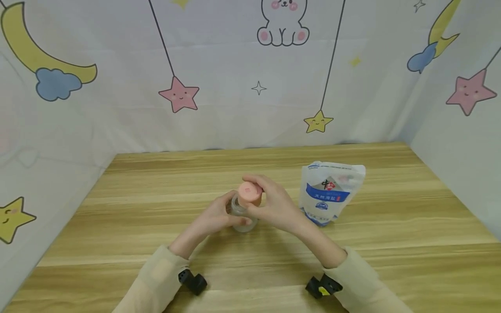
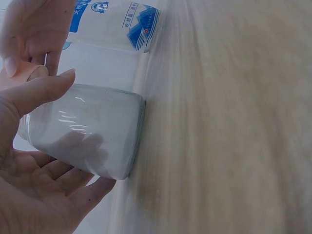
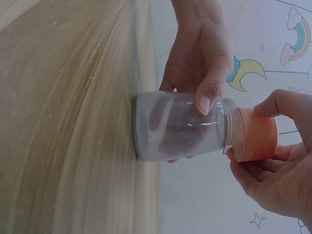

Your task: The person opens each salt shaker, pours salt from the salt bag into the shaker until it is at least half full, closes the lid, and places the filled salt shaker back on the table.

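A clear glass jar (image 3: 175, 131) with a threaded neck stands on the table in front of me. My left hand (image 1: 215, 214) grips it, thumb on the near side and fingers around the far side; they show through the glass. With my right hand (image 1: 277, 208) I hold a pink-orange lid (image 3: 256, 135) between thumb and fingers. The lid is right at the jar's mouth and sits a little to the right of the neck in the head view. In the left wrist view the lid (image 2: 22, 75) is partly hidden behind the left thumb.
A white and blue stand-up pouch (image 1: 330, 191) with printed lettering stands to the right of my right hand. The wood-grain table (image 1: 164, 182) is backed by a white curtain (image 1: 219, 52) printed with stars and moons. Each sleeve carries a small black wrist camera (image 1: 192, 281).
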### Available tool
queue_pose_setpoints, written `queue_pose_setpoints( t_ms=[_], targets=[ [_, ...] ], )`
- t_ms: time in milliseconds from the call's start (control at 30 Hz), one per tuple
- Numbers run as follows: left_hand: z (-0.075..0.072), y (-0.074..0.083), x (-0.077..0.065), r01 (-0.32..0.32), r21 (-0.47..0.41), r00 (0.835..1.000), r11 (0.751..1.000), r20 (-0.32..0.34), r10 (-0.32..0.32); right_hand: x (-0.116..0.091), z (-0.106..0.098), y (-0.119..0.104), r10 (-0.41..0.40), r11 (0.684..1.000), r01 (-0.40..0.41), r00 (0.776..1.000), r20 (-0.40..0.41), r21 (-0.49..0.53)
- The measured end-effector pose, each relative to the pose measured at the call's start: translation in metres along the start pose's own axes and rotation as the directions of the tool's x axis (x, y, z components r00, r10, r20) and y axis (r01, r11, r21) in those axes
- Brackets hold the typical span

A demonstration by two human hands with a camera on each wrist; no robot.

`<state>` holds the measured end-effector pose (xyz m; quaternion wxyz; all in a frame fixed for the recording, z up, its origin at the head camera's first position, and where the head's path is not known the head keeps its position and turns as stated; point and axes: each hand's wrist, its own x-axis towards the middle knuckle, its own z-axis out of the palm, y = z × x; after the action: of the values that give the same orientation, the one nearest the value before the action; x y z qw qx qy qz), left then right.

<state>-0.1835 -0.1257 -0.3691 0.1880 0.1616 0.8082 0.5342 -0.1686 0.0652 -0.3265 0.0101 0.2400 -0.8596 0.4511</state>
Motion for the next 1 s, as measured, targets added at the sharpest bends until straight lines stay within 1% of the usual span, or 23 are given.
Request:
queue_pose_setpoints(
  t_ms=[200,433,600,833,1000],
  targets=[
    [0.001,0.0,0.0,0.024,0.022,0.999,0.999,-0.027,-0.024,-0.005,-0.002,0.003,0.014,1.0,-0.014,1.0,0.005,0.009],
    [0.0,-0.001,0.001,0.008,0.053,1.0,0.999,-0.021,-0.007,-0.011,-0.005,0.002,0.007,1.0,-0.007,1.0,-0.009,-0.006],
    [0.001,0.0,0.001,0.018,0.059,0.999,0.998,-0.032,-0.016,-0.015,-0.007,0.002,0.0,1.0,0.0,1.0,-0.013,-0.018],
    [0.001,0.0,0.001,0.02,0.077,0.999,0.997,-0.036,-0.017,-0.02,-0.009,0.002,-0.014,1.0,0.014,1.0,-0.008,-0.023],
    [0.001,-0.001,0.001,0.012,0.074,1.0,0.997,-0.03,-0.01,-0.023,-0.01,0.004,-0.005,1.0,0.005,1.0,0.003,-0.018]
  ],
)
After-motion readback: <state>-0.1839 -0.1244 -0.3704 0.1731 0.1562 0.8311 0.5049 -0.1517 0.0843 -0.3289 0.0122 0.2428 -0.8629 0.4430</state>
